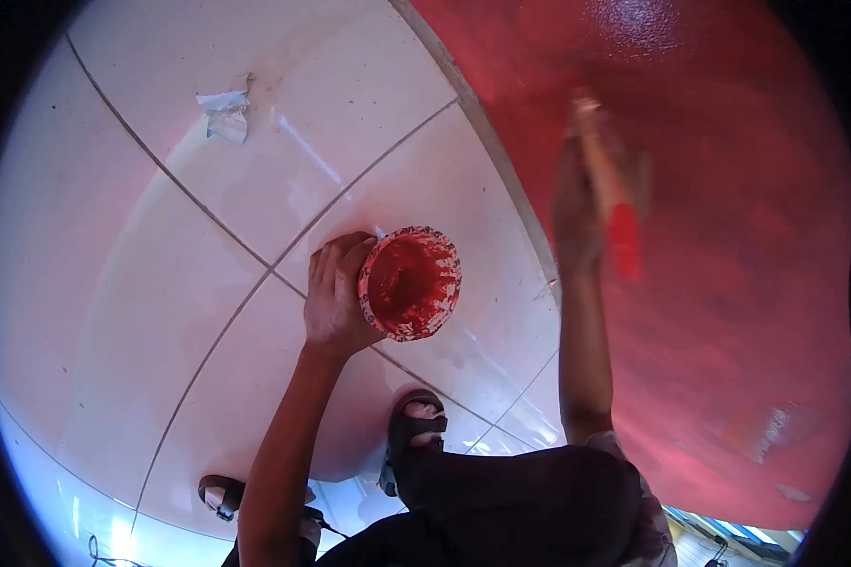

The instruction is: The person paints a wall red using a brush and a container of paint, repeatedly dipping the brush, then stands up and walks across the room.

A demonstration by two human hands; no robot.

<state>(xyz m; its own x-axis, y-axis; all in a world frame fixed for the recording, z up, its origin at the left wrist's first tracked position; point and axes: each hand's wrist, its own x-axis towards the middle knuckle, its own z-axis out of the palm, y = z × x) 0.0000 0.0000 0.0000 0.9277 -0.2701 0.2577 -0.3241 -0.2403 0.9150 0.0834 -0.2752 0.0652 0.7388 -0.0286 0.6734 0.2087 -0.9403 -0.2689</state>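
My left hand point(336, 293) is wrapped round the side of a paper cup point(457, 283) with a patterned rim. Wet red paint point(397, 279) coats the cup's inside, with pale patches showing along one wall. Over the red surface point(728, 312), my right hand point(577, 203) is closed round a paintbrush point(622, 241), blurred by motion. The brush's red end points back toward me, beside my wrist, and its lighter part runs up through my fingers.
Pale tiles point(199, 312) with dark joints cover the floor on the left. A torn paper scrap point(225, 115) lies on them. A narrow edge point(501, 156) borders the red surface. My sandalled feet point(416, 425) are below the cup. Pale patches point(773, 435) mark the red area at lower right.
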